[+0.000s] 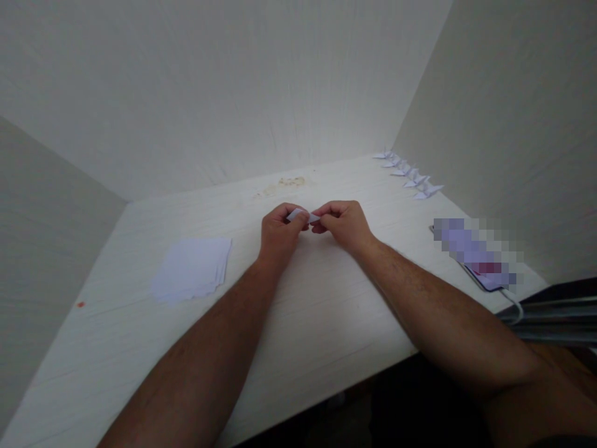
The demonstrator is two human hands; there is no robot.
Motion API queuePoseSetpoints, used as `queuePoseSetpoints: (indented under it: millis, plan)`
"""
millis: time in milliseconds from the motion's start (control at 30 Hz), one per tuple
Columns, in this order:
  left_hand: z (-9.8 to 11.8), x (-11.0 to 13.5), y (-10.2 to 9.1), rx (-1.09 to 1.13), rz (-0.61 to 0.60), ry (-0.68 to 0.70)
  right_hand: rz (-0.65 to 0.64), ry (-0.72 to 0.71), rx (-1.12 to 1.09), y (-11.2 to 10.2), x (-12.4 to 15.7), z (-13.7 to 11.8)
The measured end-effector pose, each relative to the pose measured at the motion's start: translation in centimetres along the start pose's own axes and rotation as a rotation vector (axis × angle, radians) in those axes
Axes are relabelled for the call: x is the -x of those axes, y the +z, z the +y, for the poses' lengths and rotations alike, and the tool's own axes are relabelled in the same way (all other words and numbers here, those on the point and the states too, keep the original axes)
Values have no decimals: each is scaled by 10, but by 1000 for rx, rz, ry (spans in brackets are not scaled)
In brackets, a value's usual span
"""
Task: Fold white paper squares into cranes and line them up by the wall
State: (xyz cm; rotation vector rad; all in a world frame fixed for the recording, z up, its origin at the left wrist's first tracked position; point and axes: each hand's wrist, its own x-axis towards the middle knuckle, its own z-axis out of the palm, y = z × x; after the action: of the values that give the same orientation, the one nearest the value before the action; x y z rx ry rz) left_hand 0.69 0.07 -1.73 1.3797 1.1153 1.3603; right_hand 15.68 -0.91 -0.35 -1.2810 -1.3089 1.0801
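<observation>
A small piece of folded white paper (295, 214) is held between my two hands above the middle of the table. Its left part sits in the grip of my left hand (282, 229), thumb pressed on top. My right hand (342, 223) pinches the pointed right end between thumb and fingers. Fingers cover much of the paper, so its full shape is hidden. To the left of my left forearm lies a loose stack of white paper sheets (196, 267). Several folded white paper cranes (426, 190) stand in a row at the back right.
A phone (476, 258), its screen blurred out, lies near the right edge with a white cable (517, 308) attached. Walls close in the white table (326, 336) at the back and both sides. A brownish stain (291, 182) marks the far tabletop.
</observation>
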Motion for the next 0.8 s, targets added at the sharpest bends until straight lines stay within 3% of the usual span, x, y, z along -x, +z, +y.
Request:
queuePoseSetpoints:
  millis: [167, 467, 800]
  plan:
    - [0, -1, -1, -45, -34, -27, 43, -160, 179, 0, 1, 7]
    - [6, 0, 3, 309, -44, -173, 16, -247, 226, -1, 2, 9]
    - [2, -1, 0, 177, -68, -122, 59, -281, 283, -1, 2, 8]
